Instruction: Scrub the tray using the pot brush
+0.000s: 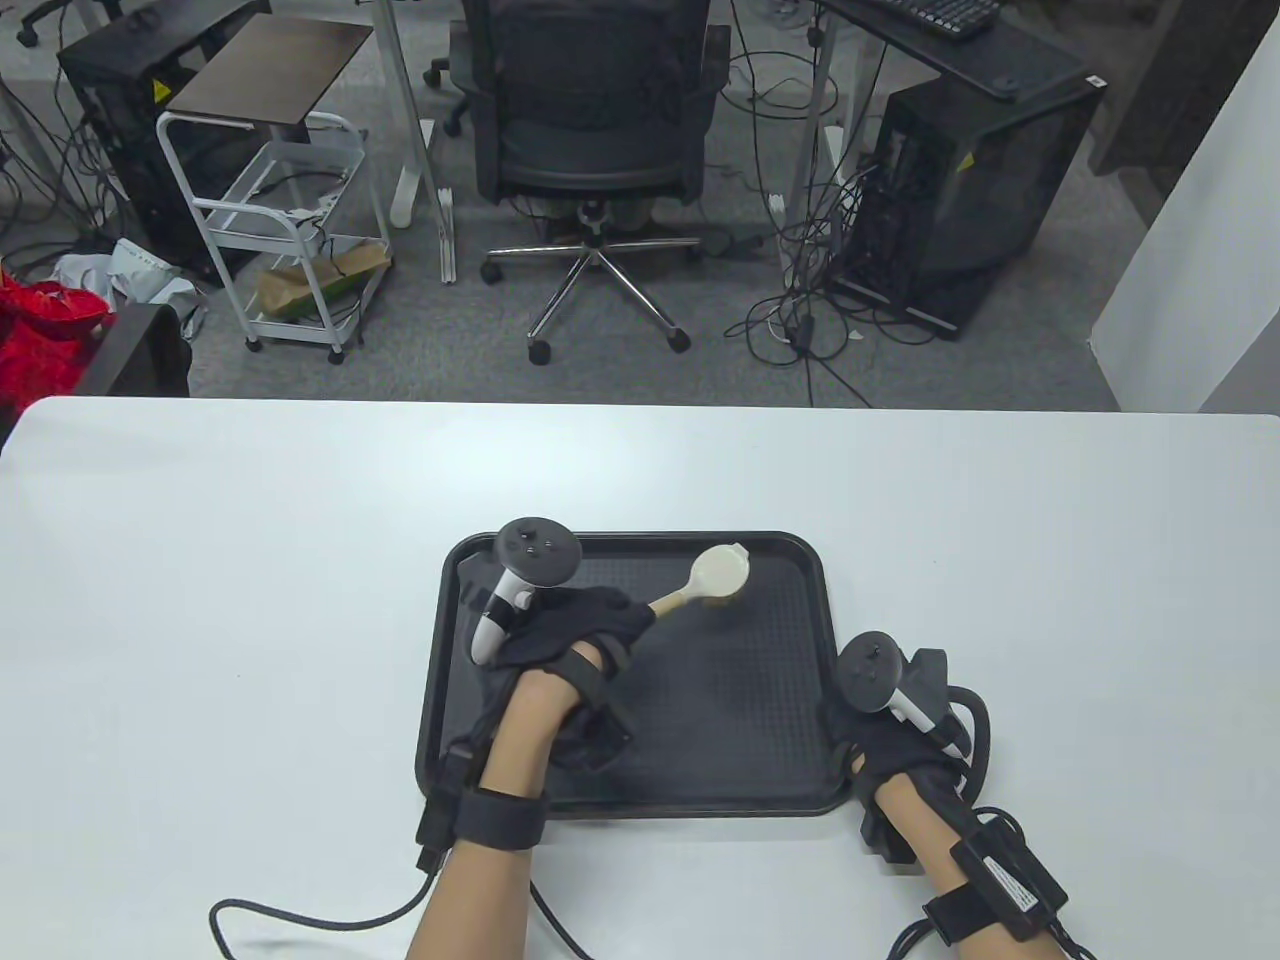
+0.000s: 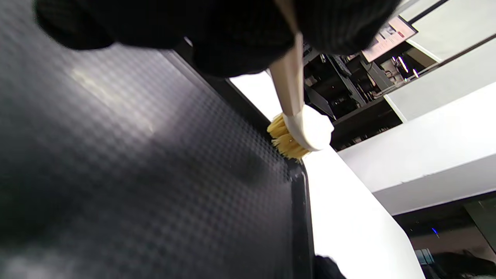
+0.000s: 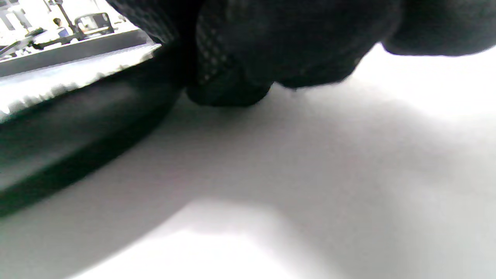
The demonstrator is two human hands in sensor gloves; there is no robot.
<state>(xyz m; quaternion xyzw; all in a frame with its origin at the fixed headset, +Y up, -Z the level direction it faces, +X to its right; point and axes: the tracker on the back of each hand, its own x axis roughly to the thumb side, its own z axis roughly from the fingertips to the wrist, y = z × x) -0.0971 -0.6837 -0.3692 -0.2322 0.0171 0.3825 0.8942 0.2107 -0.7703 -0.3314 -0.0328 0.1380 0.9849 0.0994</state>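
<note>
A black textured tray (image 1: 745, 700) lies on the white table near the front edge. My left hand (image 1: 590, 625) is over the tray's left half and grips the handle of a cream pot brush (image 1: 718, 575). The brush head rests bristles-down on the tray floor near the far right corner; in the left wrist view the yellow bristles (image 2: 285, 139) touch the tray floor (image 2: 155, 174) by its rim. My right hand (image 1: 875, 715) rests at the tray's right front rim, its fingers curled against the rim (image 3: 77, 116) and the table.
The white table (image 1: 250, 600) spreads wide to the left and right of the tray. Black cables (image 1: 300, 915) trail from both wrists along the front edge. An office chair, a cart and computer towers stand on the floor beyond the table.
</note>
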